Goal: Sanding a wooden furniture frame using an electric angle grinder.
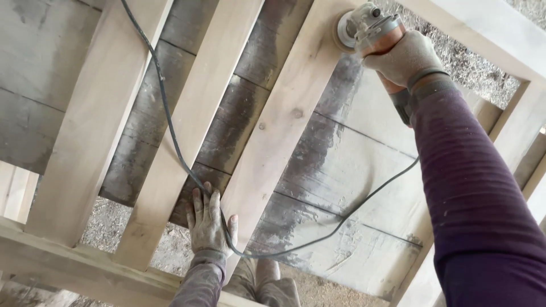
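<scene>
— Two hands in view from my head camera. What does each have?

— My right hand (pixel 406 57), gloved, sits at about one o'clock in the frame, its grip clamped around the body of an angle grinder (pixel 369 31). The grinder's round disc (pixel 344 31) meets the top end of a pale wooden slat (pixel 284 119) near twelve o'clock.

— And the left?

— My left hand (pixel 209 222) lies at about seven o'clock, fingers spread flat, palm down at the gap between that slat and the next slat (pixel 187 131) at its nine o'clock. It clasps nothing; the grip is apart, simply pressed on the wood.

— Where does the cord run?

— A black power cable (pixel 170 131) comes in from eleven o'clock, crosses the neighbouring slat, passes right by my left hand's fingers, loops at six o'clock and climbs toward the grinder at three o'clock. Whether it touches the fingers I cannot tell.

— What carries all this?

— Several parallel slats joined to a frame rail (pixel 74 267) at eight o'clock, lying over grey dusty boards (pixel 364 165) that serve as the surface. Sawdust (pixel 108 222) covers the ground seen through the gaps. My purple sleeve (pixel 478 193) fills the four o'clock side.
</scene>
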